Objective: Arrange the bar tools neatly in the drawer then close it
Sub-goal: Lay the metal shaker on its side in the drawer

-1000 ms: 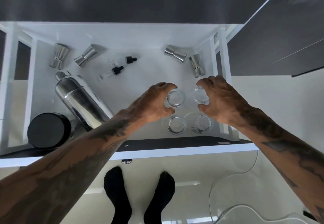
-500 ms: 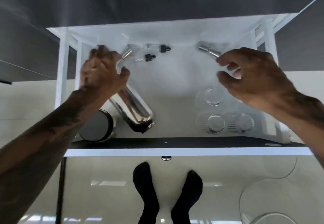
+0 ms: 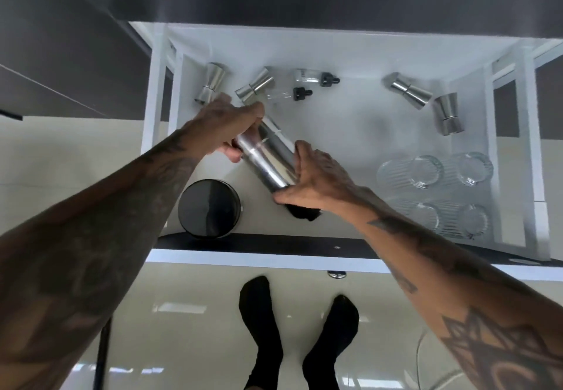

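In the open drawer (image 3: 335, 51), which fills the upper middle of our view, the biggest thing is the shaker (image 3: 268, 158), lying tilted from eleven o'clock down to five o'clock at the drawer's left centre. We hold it at both ends: our left hand (image 3: 227, 129) is wrapped around the cap end, our right hand (image 3: 313, 182) cups the base with fingers closed on it. At seven o'clock from the shaker the black tin (image 3: 209, 208) stands just beside the front wall. At three to four o'clock four ribbed glasses (image 3: 434, 193) sit in a tidy square against the right wall. Four jiggers lie loose along the back: two at eleven o'clock (image 3: 211, 83) (image 3: 255, 87), two at one to two o'clock (image 3: 406, 90) (image 3: 447, 113). Smallest are two dropper bottles (image 3: 315, 77) (image 3: 289, 94) at twelve o'clock.

To do this step well, we judge it best to keep both hands on the slick steel, lift clear of the floor instead of dragging, and set it square to a wall. The left jiggers lie close to our left knuckles, so a swing towards the back could knock them. The tin crowds the near left corner. The widest bare floor lies in the centre, between shaker and glasses; that is our room to turn
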